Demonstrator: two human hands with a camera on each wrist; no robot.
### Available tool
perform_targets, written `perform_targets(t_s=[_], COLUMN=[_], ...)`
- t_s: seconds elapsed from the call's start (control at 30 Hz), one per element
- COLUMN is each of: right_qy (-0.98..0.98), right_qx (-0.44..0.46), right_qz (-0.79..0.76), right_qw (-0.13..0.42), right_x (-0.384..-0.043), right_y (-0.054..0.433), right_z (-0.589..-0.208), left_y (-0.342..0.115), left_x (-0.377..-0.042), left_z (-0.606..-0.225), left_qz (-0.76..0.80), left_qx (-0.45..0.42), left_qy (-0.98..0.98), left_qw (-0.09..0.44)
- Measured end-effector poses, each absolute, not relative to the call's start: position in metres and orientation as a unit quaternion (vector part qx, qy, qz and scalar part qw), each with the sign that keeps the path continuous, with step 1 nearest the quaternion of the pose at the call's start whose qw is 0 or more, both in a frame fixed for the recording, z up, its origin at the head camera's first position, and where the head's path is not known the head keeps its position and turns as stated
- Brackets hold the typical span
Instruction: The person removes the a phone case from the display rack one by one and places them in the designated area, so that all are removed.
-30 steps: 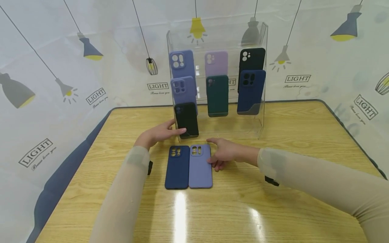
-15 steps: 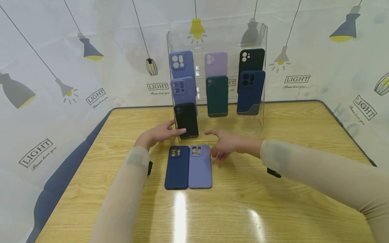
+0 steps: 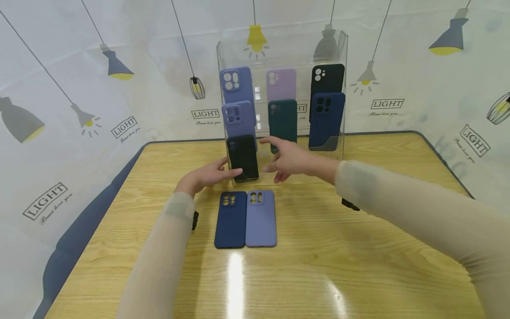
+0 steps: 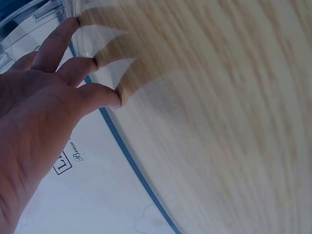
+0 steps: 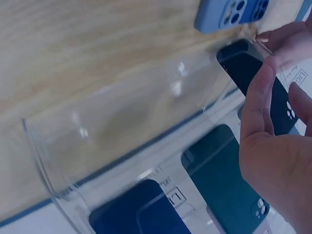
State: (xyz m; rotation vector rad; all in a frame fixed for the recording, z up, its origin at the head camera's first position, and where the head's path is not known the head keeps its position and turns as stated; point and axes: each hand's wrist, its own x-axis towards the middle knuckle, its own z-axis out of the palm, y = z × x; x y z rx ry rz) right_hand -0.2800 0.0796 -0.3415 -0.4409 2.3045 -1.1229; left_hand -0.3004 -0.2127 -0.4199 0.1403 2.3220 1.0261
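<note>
A clear acrylic display stand [image 3: 343,46] holds several phone cases in tiers. My left hand [image 3: 204,175] grips the stand's lower left side, thumb across the front and fingers around behind. Beside that thumb, a black phone case [image 3: 244,155] stands in the bottom tier. My right hand [image 3: 292,158] is held before the stand, holding nothing, its index finger pointing toward the black case's right edge. It partly covers a dark green phone case [image 3: 283,118] in the head view. On the table, a navy phone case [image 3: 230,226] and a lavender phone case [image 3: 260,225] lie side by side.
Two periwinkle cases, the upper case [image 3: 240,95] and the lower case [image 3: 244,126], stand above the black one. A pink case [image 3: 281,86], another black case [image 3: 332,82] and a blue case [image 3: 327,122] fill other slots. Behind the wooden table [image 3: 358,274] hangs a lamp-print backdrop [image 3: 159,97].
My right hand has left the lavender case's right edge and risen forward to the front of the stand. The left hand has stayed at the stand's lower left.
</note>
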Motion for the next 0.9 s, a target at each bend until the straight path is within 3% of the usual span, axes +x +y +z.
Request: perform_targets(t_s=[0.43,0.9], right_qy=[0.883,0.885], right_qx=[-0.184,-0.181], right_qz=[-0.374,-0.37], right_qw=[0.218,0.218], right_x=[-0.293,-0.293], right_y=[0.052,0.045], right_z=[-0.333,-0.35], left_y=[-0.215,-0.213], left_x=[-0.299,-0.3], left_z=[-0.42,-0.42], left_qz=[0.389,0.39], left_qx=[0.048,0.051], left_qy=[0.87,0.869], left_qw=[0.298,0.299])
